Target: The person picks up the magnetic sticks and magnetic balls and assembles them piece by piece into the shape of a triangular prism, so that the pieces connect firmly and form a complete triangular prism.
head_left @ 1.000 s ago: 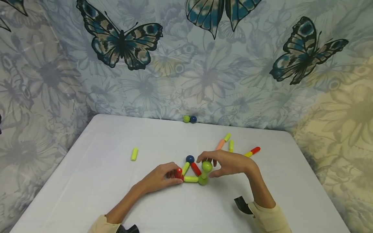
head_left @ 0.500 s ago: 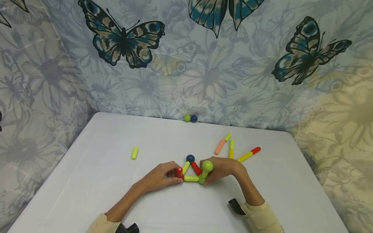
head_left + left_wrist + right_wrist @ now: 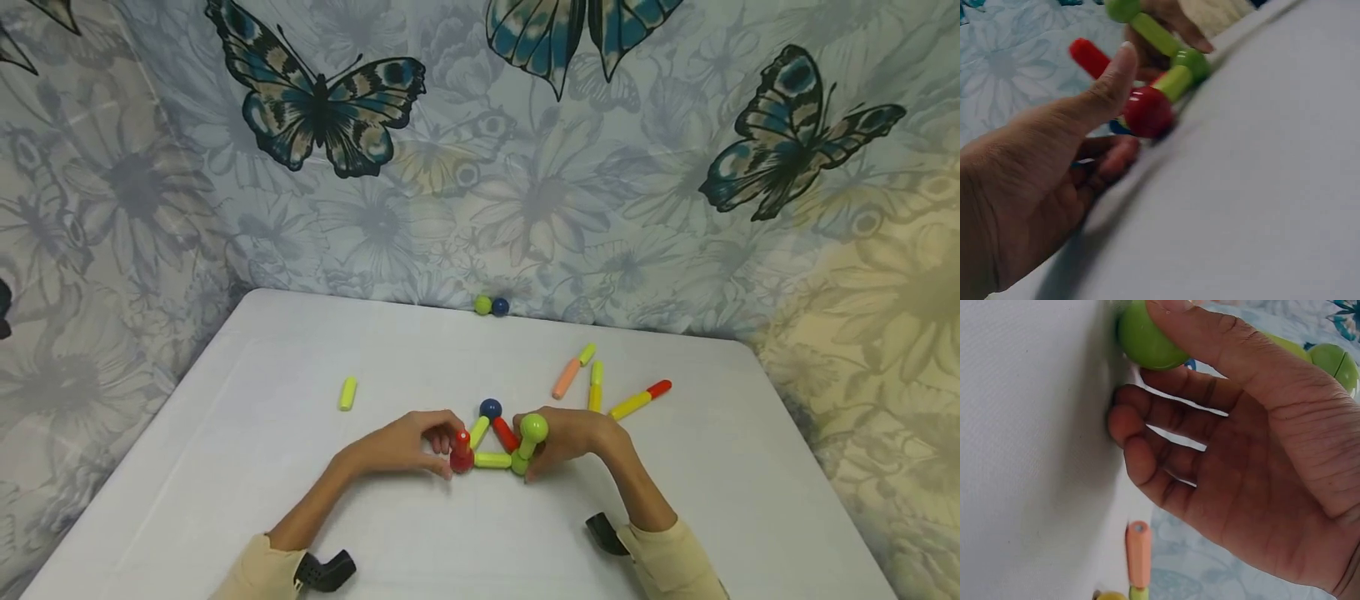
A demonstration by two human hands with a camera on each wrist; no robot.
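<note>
While both hands crowd in on the little stick-and-ball frame (image 3: 495, 442) near the middle of the white surface (image 3: 247, 433), here's how it stands: a flat triangle is laid out, with a blue ball (image 3: 490, 408) at the far corner, a red ball (image 3: 461, 459) at the near-left corner and a green ball (image 3: 519, 465) at the near-right one, joined by a yellow-green stick (image 3: 492, 460) along the near side, a short yellow-green stick up the left and a red stick (image 3: 505, 434) up the right. The left hand (image 3: 405, 443) has its grip closed on the red ball, thumb and fingertips pinching it, with a short red stick standing up from it. The right hand (image 3: 573, 437) curls its fingers round the green ball, thumb pressed on it in the wrist view, where a green stick topped by a second green ball (image 3: 533, 428) leans up. By the look of it the base is done and the uprights have just begun; nothing yet joins their tops. Loose pieces wait to the far right: an orange stick (image 3: 566, 378), yellow-green sticks beside it, a yellow-and-red stick (image 3: 640, 399). One yellow-green stick (image 3: 347, 393) lies well off to the left, and two balls (image 3: 491, 306) sit at the far edge.
</note>
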